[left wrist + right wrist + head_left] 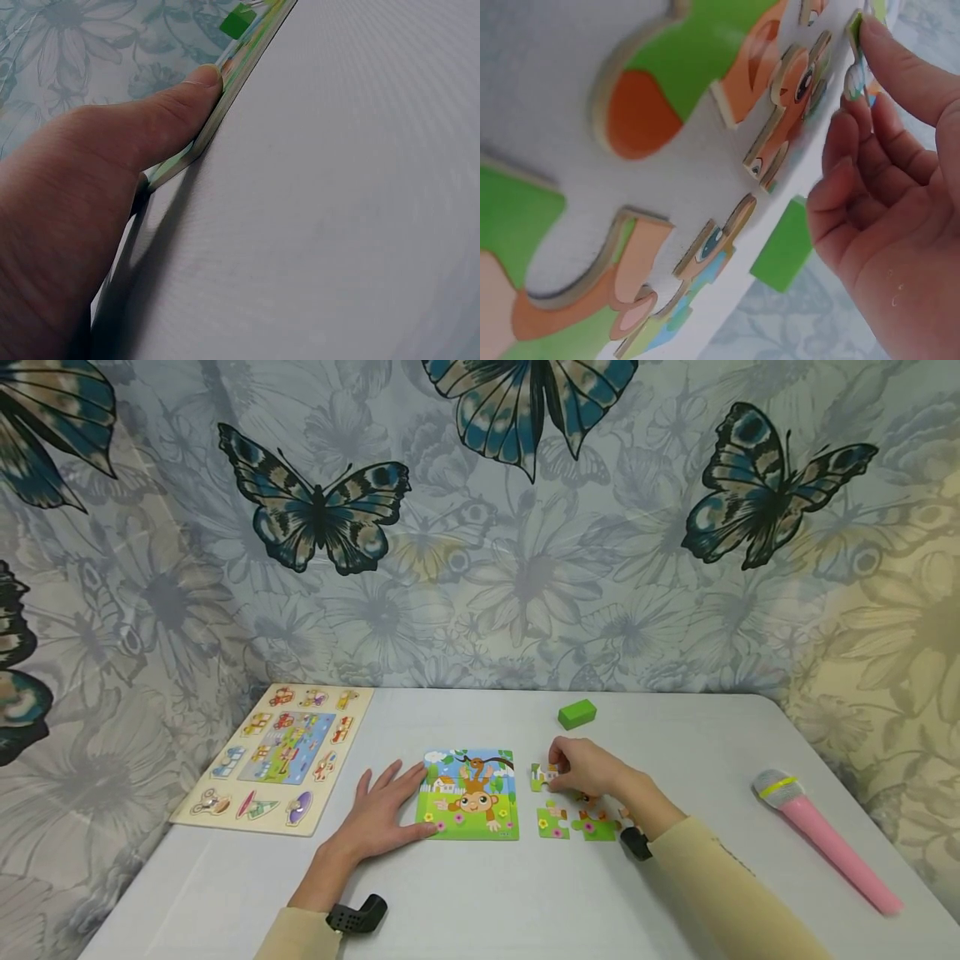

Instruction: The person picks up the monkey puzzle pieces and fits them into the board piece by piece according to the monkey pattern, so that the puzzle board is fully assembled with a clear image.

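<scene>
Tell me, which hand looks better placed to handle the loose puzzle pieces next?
Probably the right hand: it pinches a puzzle piece, close to the loose puzzle pieces. The left hand touches the monkey board along its left edge, away from those pieces.

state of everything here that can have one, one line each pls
left hand: fingers spread, touching the monkey board
right hand: pinching a puzzle piece
puzzle piece: tilted up between thumb and fingers
monkey board: flat on the table, picture whole
loose pieces: on the table, not assembled
green block: not held
microphone: lying down; on or off unclear
large picture board: lying flat
</scene>
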The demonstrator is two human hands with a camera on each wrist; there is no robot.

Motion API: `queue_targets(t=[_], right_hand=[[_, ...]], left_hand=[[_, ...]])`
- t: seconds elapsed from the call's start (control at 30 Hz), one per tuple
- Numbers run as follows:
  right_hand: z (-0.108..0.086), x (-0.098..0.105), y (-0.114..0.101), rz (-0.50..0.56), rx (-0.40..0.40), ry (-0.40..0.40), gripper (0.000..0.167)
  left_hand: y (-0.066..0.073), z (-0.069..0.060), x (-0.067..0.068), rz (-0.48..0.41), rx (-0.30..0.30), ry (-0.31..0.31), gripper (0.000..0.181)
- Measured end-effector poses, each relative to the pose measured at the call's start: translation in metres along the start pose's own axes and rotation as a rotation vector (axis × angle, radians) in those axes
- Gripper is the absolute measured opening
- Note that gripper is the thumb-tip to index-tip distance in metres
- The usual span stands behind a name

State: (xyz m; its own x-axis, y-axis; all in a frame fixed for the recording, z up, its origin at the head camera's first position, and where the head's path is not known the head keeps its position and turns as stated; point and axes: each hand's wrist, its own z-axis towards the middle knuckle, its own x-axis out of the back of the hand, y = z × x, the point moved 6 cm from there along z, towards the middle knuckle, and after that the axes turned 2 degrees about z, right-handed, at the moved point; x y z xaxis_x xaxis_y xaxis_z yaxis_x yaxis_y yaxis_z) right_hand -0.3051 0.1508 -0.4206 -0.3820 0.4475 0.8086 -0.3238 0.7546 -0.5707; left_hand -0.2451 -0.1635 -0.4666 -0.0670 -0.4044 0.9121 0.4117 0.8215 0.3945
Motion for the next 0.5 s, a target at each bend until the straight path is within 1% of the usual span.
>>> queue_targets(t=[0.2,0.5], right_hand=[[-0.0012,0.0028,-0.0016,0.012,0.041,0.031,0.020],[0.0000,0.0051,0.0018,0.090,0.063,0.023,0.015]], left_hand=[[0.0016,-0.0004,0.0012,-0.004,-0.002,0.006,0.094],[0.0013,-0.0007,0.0009,0.002,-0.001,0.006,0.094]])
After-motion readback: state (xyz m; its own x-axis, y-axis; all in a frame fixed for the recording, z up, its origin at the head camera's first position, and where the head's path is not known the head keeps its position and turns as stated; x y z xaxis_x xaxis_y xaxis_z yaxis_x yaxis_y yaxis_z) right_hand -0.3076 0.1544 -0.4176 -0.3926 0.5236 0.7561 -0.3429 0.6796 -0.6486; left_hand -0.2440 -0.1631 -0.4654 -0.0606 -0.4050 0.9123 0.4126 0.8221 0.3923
